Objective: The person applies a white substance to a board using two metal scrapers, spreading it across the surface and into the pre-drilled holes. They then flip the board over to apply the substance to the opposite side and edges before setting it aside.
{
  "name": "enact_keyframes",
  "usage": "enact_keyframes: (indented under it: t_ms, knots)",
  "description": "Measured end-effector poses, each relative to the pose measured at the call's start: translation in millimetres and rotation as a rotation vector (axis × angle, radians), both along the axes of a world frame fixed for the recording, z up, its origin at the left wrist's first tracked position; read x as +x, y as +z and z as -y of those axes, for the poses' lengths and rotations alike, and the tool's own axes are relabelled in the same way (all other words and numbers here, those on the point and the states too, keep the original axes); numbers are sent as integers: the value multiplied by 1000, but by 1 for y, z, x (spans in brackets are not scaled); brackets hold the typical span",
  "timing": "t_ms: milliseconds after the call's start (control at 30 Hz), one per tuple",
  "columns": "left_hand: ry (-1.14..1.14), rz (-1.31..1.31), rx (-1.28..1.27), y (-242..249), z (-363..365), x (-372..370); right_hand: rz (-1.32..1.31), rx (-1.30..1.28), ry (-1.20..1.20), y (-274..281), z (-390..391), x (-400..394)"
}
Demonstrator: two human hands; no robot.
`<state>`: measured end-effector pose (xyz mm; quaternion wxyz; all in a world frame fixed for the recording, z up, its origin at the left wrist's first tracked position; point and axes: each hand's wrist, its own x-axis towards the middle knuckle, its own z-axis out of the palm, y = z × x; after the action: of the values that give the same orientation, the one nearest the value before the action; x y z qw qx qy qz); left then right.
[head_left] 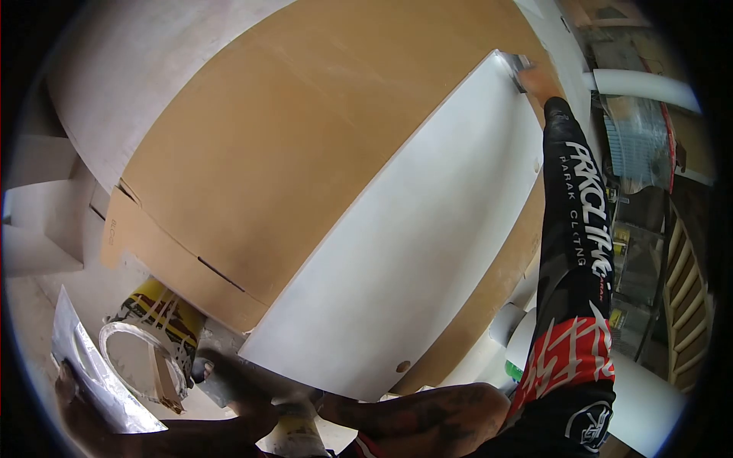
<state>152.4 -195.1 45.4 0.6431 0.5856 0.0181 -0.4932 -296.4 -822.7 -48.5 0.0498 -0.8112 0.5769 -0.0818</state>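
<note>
A long white panel with a curved surface lies on a brown cardboard sheet. At the panel's far upper corner, my right hand is closed on a flat metal tool whose blade touches the surface. My left hand, at the lower left, holds a broad metal plate by its underside, tilted up beside an open bucket. A wooden stick leans in that bucket, whose rim is coated with pale material.
My bent legs are close to the panel's near end. White cylinders lie at the right. Farther right are a blue wrapped stack and a slatted wooden piece. Pale box shapes stand at the left.
</note>
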Motion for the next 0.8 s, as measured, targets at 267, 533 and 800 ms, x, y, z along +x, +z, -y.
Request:
enact_keyframes:
  t_ms: [267, 533, 800]
  knots:
    - [3, 2, -106, 5, 0, -11, -104, -121, -2, -36, 49, -25]
    - [-19, -120, -101, 13, 15, -9, -117, 213, 57, 4, 16, -14]
    - [121, -199, -183, 26, 17, -9, -150, 370, -33, 10, -54, 11]
